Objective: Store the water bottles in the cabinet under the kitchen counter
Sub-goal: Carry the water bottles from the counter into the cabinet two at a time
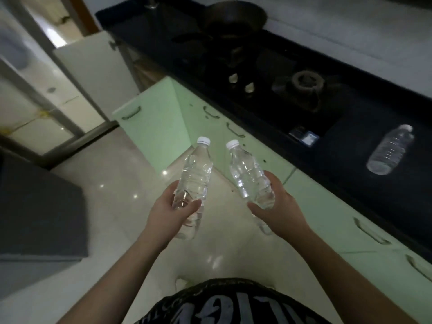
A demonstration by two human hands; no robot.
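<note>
My left hand (167, 212) grips a clear water bottle (195, 174) with a white cap, held out over the floor. Beside it, my right hand (278, 206) grips a second clear bottle (247, 174), also white-capped. Both bottles point their caps away from me, towards the green cabinets. A third clear bottle (389, 150) lies on its side on the black counter (364, 192) at the right. A green cabinet door (154, 127) under the counter stands open ahead of the bottles; its inside is hidden from here.
A gas hob (306, 87) with a dark pan (233, 17) sits on the counter. Shut green doors with handles (371, 232) run along the right. A white door (98, 71) stands open farther back. A dark grey block (39, 206) stands at the left on the pale floor.
</note>
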